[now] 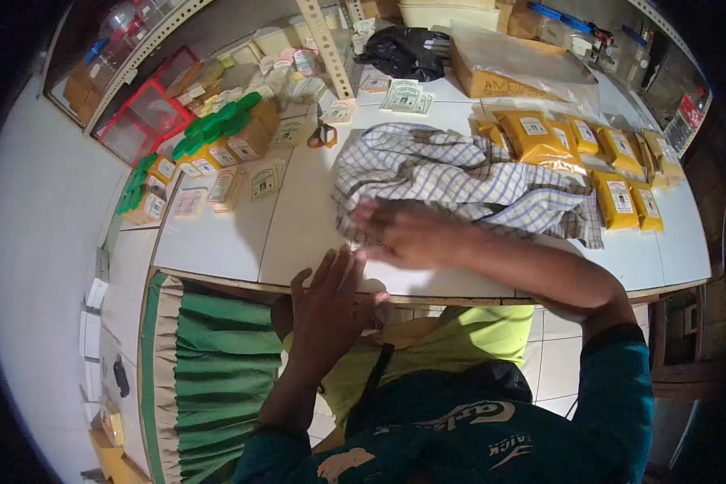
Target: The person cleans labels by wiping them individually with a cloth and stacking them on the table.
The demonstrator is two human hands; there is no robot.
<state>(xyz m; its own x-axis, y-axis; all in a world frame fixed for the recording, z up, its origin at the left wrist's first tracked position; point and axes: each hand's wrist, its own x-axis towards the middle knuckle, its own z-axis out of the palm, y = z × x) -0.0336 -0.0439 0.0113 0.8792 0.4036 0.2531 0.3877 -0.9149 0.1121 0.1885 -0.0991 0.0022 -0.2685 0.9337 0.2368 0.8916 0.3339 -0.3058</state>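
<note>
A crumpled checked cloth point(460, 173) lies on the white tiled table in front of me. My right hand point(403, 234) reaches in over the cloth's lower left edge. Its fingers are blurred by motion, so whether they grip the fabric cannot be made out. My left hand point(330, 290) rests at the table's front edge with its fingers stretched out and apart. Its fingertips come close to the right hand's thumb, and nothing shows in it. Scissors point(322, 135) lie just beyond the cloth's upper left side.
Labelled yellow powder packets point(536, 137) lie on the right. Green-lidded jars point(217, 133) and stacks of printed labels point(225, 189) occupy the left. Behind are a black plastic bag point(403, 52), a cardboard box point(492, 77) and a perforated metal shelf post point(326, 48).
</note>
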